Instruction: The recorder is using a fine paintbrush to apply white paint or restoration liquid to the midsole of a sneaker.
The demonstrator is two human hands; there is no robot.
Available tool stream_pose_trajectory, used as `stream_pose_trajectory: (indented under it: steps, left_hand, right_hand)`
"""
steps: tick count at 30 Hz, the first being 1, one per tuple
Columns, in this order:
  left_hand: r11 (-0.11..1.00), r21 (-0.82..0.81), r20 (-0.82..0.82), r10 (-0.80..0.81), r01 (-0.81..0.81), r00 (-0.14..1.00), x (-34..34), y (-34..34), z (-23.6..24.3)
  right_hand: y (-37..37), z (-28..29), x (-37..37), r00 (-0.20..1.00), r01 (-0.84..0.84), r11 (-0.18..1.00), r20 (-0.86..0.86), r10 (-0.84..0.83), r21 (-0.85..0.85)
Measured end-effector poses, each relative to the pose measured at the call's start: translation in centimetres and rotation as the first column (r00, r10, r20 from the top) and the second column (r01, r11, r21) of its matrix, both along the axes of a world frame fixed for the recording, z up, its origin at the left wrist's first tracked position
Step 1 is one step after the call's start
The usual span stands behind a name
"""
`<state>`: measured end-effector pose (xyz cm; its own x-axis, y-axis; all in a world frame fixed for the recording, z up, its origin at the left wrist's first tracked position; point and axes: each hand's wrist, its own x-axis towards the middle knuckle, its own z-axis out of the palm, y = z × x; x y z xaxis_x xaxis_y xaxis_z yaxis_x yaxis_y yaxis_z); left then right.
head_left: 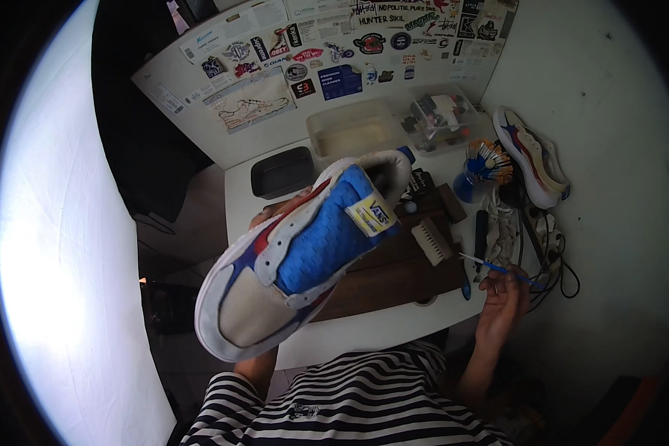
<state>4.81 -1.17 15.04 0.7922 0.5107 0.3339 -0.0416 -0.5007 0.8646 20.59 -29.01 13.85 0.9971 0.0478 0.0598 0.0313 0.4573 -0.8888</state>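
Observation:
A sneaker [316, 249] with a blue woven tongue, beige toe and red and dark blue side panels is held up, tilted, with its toe toward the lower left. It has no laces in it. My left hand [262, 215] grips it from behind and below; a few fingers show past its left edge, the rest being hidden. To the right, my right hand [504, 297] pinches a thin blue-handled tool [489, 264] whose slim pale tip points left toward the shoe. The tip is too small to name, and it stays apart from the sneaker.
Behind the sneaker, a dark wooden board [379, 286] bears a scrub brush [431, 241]. Farther back are a black tray [282, 172], a clear tub [334, 119], a filled box [435, 123] and a jar of paintbrushes [468, 184]. A second sneaker [524, 152] stands right, near cables [567, 275].

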Motion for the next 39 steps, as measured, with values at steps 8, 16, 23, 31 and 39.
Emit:
stream_pose_trajectory:
  steps: [8,16,23,31,39]
  left_hand:
    - [0.569,-0.604,0.596,-0.143,0.558,0.790,6.1,1.9,3.5]
    - [-0.212,-0.645,0.765,-0.183,0.735,0.618,9.3,1.6,1.4]
    - [-0.077,-0.673,0.734,-0.192,0.736,0.651,8.7,-2.5,0.5]
    - [-0.060,-0.701,0.700,-0.250,0.711,0.669,9.0,-4.9,-0.6]
    - [-0.172,-0.717,0.671,-0.433,0.675,0.602,14.0,2.1,3.0]
  right_hand:
    - [-2.1,-0.8,-0.1,0.999,0.034,0.999,0.005,-0.034,0.043]
    - [-3.7,-1.5,-0.3,0.993,0.118,0.988,-0.016,-0.117,0.102]
    - [-3.1,-1.5,-0.2,0.994,0.107,0.991,-0.030,-0.104,0.080]
    - [-4.6,-3.7,-0.2,1.000,0.024,0.998,-0.010,-0.023,0.061]
    - [-3.0,-1.5,-0.4,0.993,0.118,0.991,-0.026,-0.116,0.068]
